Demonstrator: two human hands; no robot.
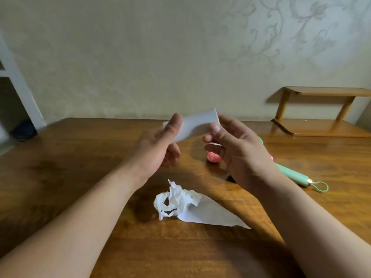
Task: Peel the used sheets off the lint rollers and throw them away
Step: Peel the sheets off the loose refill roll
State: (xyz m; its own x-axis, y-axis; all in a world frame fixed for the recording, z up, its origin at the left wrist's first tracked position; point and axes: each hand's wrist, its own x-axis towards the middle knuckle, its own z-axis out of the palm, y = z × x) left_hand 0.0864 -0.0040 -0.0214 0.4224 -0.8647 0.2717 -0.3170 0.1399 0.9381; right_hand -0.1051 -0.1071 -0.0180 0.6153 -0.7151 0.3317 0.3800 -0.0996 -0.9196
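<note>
Both my hands hold a white peeled sheet up above the wooden table. My left hand pinches its left end with thumb and fingers. My right hand grips the right end. Behind my right hand lies a green-handled lint roller with a loop cord, mostly hidden. A pink lint roller part shows under my right hand; the rest is hidden. A crumpled white sheet and a flat sheet lie on the table in front of me.
A small wooden shelf stand sits at the table's back right against the patterned wall. A white door frame is at the far left. No bin is in view.
</note>
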